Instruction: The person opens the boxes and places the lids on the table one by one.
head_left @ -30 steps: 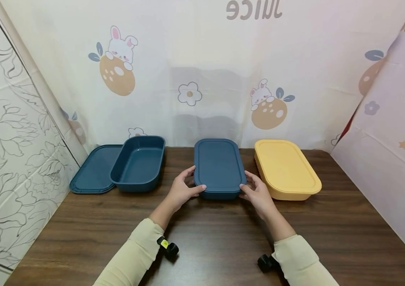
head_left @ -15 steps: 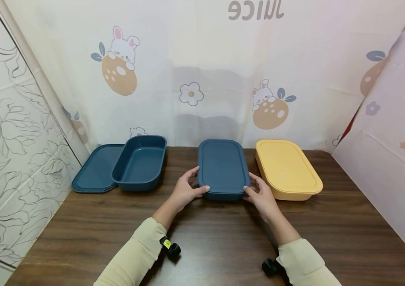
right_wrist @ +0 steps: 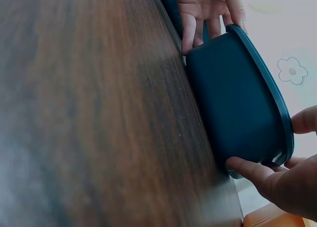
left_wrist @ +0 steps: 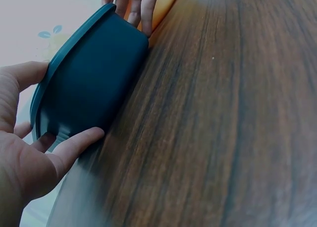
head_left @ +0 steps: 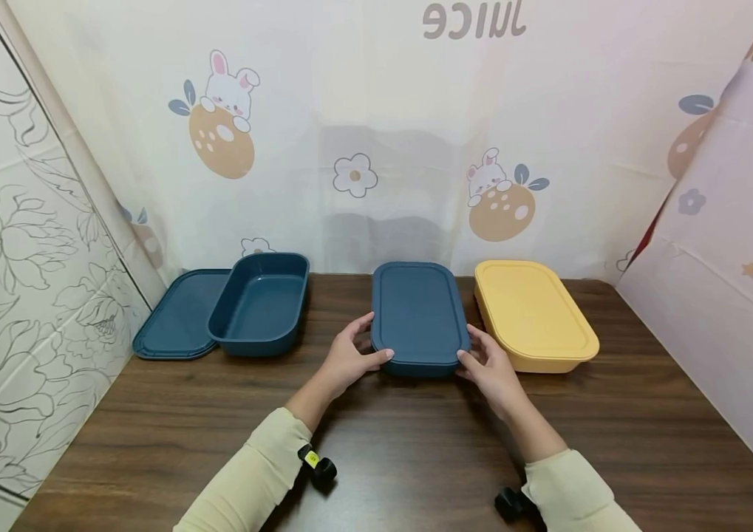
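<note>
We see that the left hand [head_left: 346,363] and the right hand [head_left: 494,378] both pinch the closed blue box [head_left: 420,315], one at each near corner. The box sits on the far part of the desk [head_left: 416,451], by the middle. To its left we see an open blue box [head_left: 259,348], and a flat blue lid [head_left: 175,318] lies just left of that. On the right we see a closed yellow box [head_left: 534,310]

We see the left hand [head_left: 348,363] and the right hand [head_left: 494,375] facing each other, both gripping, each thumb [head_left: 379,357] spread from its fingers [head_left: 358,325]. The left arm [head_left: 258,462] and the right arm [head_left: 567,484] slant inward.
</note>
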Demonstrator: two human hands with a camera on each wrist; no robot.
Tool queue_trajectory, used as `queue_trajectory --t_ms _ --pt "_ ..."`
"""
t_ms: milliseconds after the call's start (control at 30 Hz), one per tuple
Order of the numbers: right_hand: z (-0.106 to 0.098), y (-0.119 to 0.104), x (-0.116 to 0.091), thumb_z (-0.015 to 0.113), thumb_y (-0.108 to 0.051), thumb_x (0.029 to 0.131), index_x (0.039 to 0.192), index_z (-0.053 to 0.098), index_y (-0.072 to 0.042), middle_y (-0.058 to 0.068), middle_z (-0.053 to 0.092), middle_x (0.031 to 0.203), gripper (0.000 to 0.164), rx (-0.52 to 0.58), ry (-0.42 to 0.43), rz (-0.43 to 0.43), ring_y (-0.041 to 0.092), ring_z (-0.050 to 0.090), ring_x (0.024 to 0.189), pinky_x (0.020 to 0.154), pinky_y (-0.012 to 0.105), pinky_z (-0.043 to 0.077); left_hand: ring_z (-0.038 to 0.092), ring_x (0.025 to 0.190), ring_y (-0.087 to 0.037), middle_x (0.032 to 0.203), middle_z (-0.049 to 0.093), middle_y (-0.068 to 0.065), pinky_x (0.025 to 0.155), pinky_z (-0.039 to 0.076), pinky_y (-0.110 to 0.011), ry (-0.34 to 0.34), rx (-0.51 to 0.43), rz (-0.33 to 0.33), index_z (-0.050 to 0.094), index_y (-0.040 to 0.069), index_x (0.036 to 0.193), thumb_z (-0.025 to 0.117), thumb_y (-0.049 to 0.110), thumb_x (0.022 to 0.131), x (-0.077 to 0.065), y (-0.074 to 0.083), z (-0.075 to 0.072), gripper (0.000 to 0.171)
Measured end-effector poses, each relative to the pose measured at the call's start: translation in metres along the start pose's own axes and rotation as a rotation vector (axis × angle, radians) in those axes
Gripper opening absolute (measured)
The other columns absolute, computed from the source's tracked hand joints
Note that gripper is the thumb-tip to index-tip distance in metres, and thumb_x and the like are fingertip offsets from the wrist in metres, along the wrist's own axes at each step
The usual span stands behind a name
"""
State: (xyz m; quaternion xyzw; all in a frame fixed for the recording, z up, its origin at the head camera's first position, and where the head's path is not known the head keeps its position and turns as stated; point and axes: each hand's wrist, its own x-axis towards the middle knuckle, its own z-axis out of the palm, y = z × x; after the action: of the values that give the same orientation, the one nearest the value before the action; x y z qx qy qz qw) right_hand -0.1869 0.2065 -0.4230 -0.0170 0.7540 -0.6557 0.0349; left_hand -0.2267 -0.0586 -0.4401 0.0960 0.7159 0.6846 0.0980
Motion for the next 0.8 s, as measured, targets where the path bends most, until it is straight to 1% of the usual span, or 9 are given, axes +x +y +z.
queue_trajectory --t_ms 167,267,400,500,733,800 --pt "-0.003 0.003 -0.003 0.047 -0.003 0.101 0.154 0.018 -0.003 0.024 0.031 0.147 0.06 -0.001 0.001 0.006 0.036 0.04 0.13 0.094 0.047 0.049 0.05 0.125 -0.033 0.146 0.04 -0.014 0.075 0.058 -0.037 -0.009 0.007 0.017 0.036 0.016 0.151 0.078 0.014 0.083 -0.003 0.0 0.003 0.08" --pt "-0.004 0.002 -0.004 0.047 -0.003 0.101 0.154 0.018 -0.002 0.024 0.032 0.146 0.06 0.002 0.001 0.007 0.037 0.039 0.13 0.094 0.047 0.049 0.05 0.125 -0.035 0.147 0.038 -0.016 0.075 0.058 -0.037 -0.016 0.01 0.016 0.034 0.013 0.152 0.077 0.01 0.084 -0.004 0.002 0.005 0.08" --pt "-0.005 0.001 -0.007 0.047 -0.003 0.102 0.154 0.018 -0.002 0.025 0.032 0.146 0.06 -0.005 0.001 0.013 0.037 0.039 0.131 0.095 0.048 0.048 0.047 0.128 -0.037 0.148 0.037 -0.017 0.075 0.058 -0.038 -0.015 0.007 0.015 0.033 0.013 0.152 0.077 0.009 0.084 -0.006 0.003 0.007 0.081" --pt "-0.005 -0.001 -0.009 0.047 -0.004 0.102 0.154 0.018 -0.003 0.025 0.032 0.146 0.06 -0.014 0.002 0.02 0.037 0.038 0.131 0.094 0.047 0.049 0.047 0.128 -0.036 0.148 0.037 -0.016 0.075 0.058 -0.037 -0.009 0.005 0.013 0.035 0.016 0.151 0.078 0.011 0.084 -0.007 0.002 0.008 0.08" --pt "-0.007 -0.002 -0.014 0.047 -0.005 0.102 0.154 0.018 -0.002 0.025 0.033 0.145 0.06 -0.018 0.007 0.019 0.036 0.04 0.129 0.093 0.044 0.05 0.045 0.127 -0.041 0.146 0.037 -0.021 0.075 0.058 -0.039 -0.015 0.027 0.019 0.033 0.007 0.151 0.076 0.006 0.084 -0.007 0.003 0.01 0.079" --pt "-0.008 -0.002 -0.015 0.047 -0.005 0.102 0.154 0.018 -0.002 0.025 0.033 0.145 0.06 -0.018 0.01 0.016 0.036 0.041 0.129 0.093 0.043 0.051 0.045 0.127 -0.041 0.146 0.037 -0.02 0.076 0.058 -0.039 -0.014 0.034 0.019 0.033 0.008 0.151 0.076 0.007 0.084 -0.007 0.002 0.011 0.079"
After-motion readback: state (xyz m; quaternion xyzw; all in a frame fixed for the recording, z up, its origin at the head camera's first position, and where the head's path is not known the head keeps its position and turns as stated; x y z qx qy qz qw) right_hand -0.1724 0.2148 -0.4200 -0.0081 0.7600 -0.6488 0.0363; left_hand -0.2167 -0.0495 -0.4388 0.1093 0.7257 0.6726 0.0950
